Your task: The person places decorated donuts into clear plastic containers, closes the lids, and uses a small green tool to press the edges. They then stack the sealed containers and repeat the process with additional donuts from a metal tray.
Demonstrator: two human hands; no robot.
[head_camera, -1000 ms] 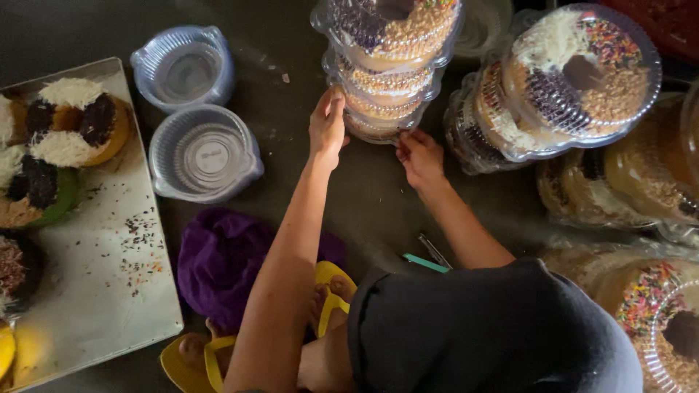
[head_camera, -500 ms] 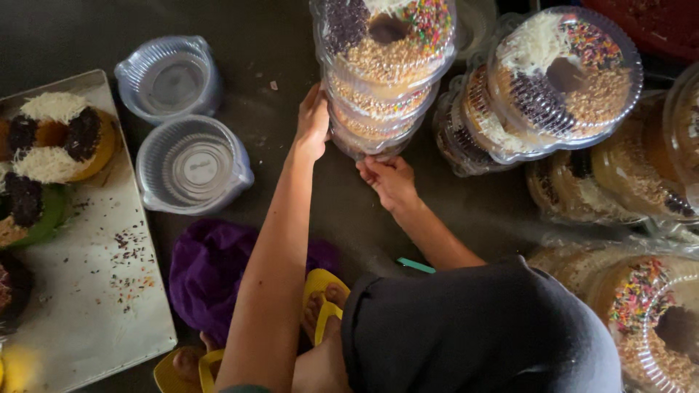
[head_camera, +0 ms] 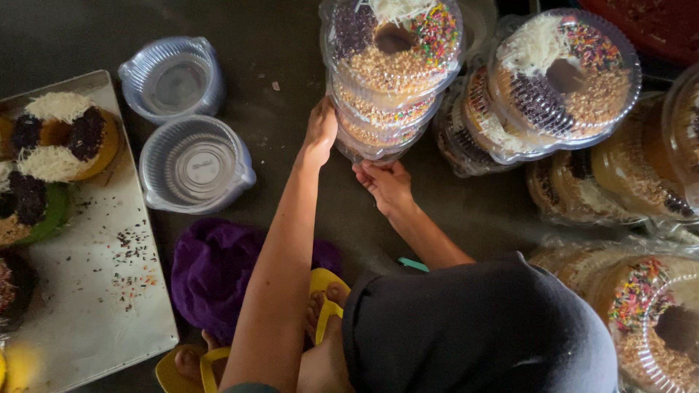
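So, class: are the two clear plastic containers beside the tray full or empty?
Empty. Both clear containers show bare bottoms with no cake inside, unlike the stacked lidded ones that the hands touch.

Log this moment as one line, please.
left hand: on stack of boxed ring cakes, left side | right hand: at stack base | empty clear containers: left
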